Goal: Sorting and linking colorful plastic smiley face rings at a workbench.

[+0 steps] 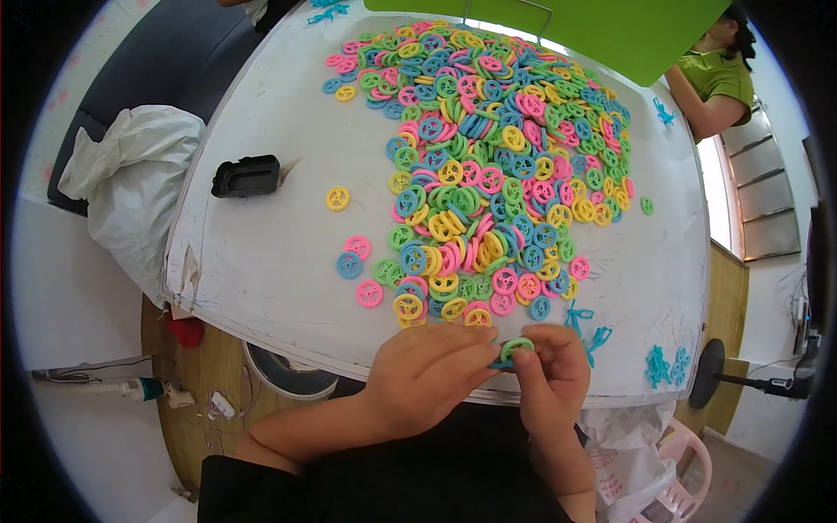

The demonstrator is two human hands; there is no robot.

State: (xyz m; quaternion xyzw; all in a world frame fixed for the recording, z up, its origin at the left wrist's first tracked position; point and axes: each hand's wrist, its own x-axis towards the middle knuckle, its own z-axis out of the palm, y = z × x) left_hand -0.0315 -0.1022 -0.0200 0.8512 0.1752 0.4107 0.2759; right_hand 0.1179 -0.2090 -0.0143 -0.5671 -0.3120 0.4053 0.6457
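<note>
Left hand: the left hand (427, 368) reaches in over the near edge of the bench (270, 253), forearm slanting up from the left, back of the hand upward, fingers laid together and bent inward, their tips narrowed on a small teal piece (500, 364).
Right hand: the right hand (555, 370) stands more upright, thumb raised toward the body, fingers curled; thumb and fingertips pinch a green wheel (516, 345).
Green wheel: tilted, between the two hands, against the teal piece, above the bench's near edge; whether they are joined cannot be told.
Wheel pile: the wheel pile (488, 192) runs from the far edge nearly to the hands; smooth, plastic-looking rings with spokes, in pink, blue, yellow and green.
Loose teal parts: thin, branching loose teal parts (597, 338) lie just right of the hands; a teal cluster (658, 366) sits by the near right corner.
Black tray: an oblong, hollow black tray (247, 177) near the left edge.
Bench surface: whitish, scuffed, its left edging chipped.
</note>
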